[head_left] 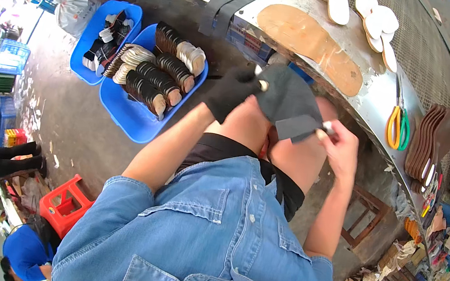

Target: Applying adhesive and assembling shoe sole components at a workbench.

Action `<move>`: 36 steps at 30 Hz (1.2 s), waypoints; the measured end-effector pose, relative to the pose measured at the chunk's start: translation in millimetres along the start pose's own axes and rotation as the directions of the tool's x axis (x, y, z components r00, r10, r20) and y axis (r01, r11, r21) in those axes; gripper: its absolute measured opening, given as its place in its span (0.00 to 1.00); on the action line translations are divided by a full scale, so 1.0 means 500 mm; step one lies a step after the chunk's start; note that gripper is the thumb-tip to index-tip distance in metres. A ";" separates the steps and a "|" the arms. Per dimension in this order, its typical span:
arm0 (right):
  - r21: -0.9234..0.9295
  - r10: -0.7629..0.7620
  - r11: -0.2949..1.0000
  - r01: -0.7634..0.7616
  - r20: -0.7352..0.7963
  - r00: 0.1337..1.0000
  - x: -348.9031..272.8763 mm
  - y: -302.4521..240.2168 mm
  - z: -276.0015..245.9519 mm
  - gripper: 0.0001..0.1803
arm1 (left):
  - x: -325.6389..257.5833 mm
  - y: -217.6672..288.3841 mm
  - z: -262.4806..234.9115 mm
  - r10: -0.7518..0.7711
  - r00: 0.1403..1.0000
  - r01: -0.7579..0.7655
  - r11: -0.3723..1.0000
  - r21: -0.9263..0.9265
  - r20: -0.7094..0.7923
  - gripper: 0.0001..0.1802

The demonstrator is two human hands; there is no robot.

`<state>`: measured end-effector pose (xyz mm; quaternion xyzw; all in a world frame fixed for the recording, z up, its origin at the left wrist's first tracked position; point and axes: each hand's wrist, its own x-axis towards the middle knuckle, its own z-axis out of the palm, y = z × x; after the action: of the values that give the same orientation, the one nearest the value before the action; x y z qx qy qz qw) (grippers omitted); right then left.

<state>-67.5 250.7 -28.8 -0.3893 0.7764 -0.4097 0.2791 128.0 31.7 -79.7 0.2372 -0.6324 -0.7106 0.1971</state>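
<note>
Fingertips of the gloved left hand [232,91] and bare right hand [342,149] pinch opposite edges of a dark grey flexible sheet [288,96], above the thighs [237,124]. Beyond lies the metal worktable [381,97]; leftward, a blue tub [137,127] holds stacked shoe-sole pieces [156,75].

Between left fingers [249,81] and right fingers [342,137]: dark-grey sheet [285,94], matt, smooth. Black glove [226,99] at left fingers: matt cloth. Left of fingers: blue tubs [136,132], glossy plastic. Beyond: worktop [378,99], shiny metal; tan sheet [309,45], scuffed. Below: denim shirt [221,244], matt cloth.

Bright, left overexposed, edges bent (fisheye)
</note>
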 end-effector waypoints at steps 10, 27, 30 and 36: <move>0.368 -0.074 0.904 0.217 -0.365 0.928 -0.057 -0.099 -0.111 0.09 | -0.062 0.242 0.063 0.136 0.971 -0.105 0.981 -0.162 0.195 0.08; 0.524 -0.254 0.695 0.492 -0.461 0.850 -0.037 -0.273 0.042 0.08 | -0.075 0.341 0.137 0.131 0.979 -0.092 0.968 -0.234 0.156 0.05; 0.662 -0.271 0.592 0.460 -0.374 0.887 -0.036 -0.270 0.034 0.09 | -0.068 0.329 0.137 0.233 0.965 -0.215 0.966 -0.146 0.122 0.08; 0.866 -0.175 0.472 0.164 -0.090 0.980 -0.017 -0.242 0.023 0.09 | -0.071 0.330 0.146 0.156 0.978 -0.107 0.945 -0.310 0.140 0.10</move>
<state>-8.8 209.3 69.4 -0.2721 0.4195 -0.7684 0.3994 110.7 91.1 93.8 0.1030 -0.5455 -0.8006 0.2257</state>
